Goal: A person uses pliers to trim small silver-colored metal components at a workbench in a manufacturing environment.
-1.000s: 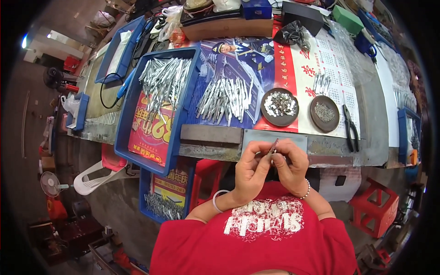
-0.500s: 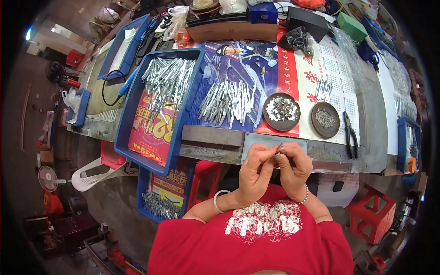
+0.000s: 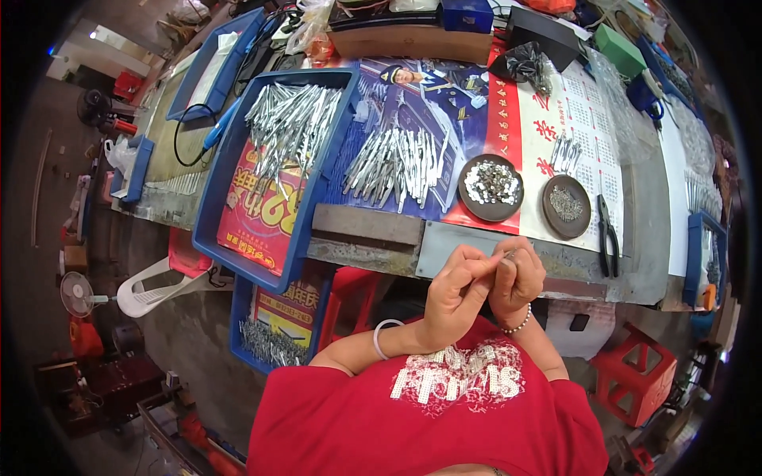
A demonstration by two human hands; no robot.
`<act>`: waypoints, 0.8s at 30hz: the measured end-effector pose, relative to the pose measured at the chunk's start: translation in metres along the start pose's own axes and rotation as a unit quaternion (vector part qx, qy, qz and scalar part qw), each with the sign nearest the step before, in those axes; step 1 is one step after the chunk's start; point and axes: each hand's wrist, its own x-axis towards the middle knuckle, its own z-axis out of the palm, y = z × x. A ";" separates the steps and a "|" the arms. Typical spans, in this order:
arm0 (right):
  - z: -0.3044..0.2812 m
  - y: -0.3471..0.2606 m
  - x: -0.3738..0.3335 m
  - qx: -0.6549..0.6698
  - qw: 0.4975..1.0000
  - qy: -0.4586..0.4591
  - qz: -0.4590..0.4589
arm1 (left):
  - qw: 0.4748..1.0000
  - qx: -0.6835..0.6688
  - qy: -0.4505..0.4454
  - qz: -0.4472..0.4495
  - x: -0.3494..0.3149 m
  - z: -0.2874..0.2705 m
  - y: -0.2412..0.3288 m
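My left hand and my right hand meet just in front of the bench edge, fingertips pressed together. A small greyish metal piece shows at the fingertips of my right hand, mostly covered. My left fingers are pinched against it; whether they grip it too is hidden. Beyond my hands stand a round dark dish of small shiny discs and another dish of tiny metal parts. Pliers with dark handles lie right of the dishes. A small metal plate lies at the bench edge by my hands.
Long metal strips lie piled on a printed poster. More strips fill part of a blue tray on the left, with another blue tray below it. A red stool stands at right, boxes along the back.
Both hands have shifted slightly right, still together. The left index finger now reaches across to the right fingertips, and the metal piece sits farther right. The whole view has tilted a little.
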 end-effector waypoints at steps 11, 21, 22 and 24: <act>0.004 0.002 -0.008 0.092 0.984 -0.137 0.067 | 1.000 -0.015 0.004 0.005 0.000 -0.006 -0.005; 0.006 0.011 -0.009 0.167 0.972 -0.003 0.166 | 0.988 -0.145 0.031 -0.042 -0.001 -0.004 -0.002; 0.006 -0.003 -0.002 0.091 0.993 -0.066 0.039 | 0.987 -0.153 0.043 -0.037 -0.002 -0.004 -0.002; 0.006 -0.015 -0.004 0.130 0.986 -0.065 0.083 | 0.990 -0.131 0.044 -0.010 -0.002 -0.004 -0.001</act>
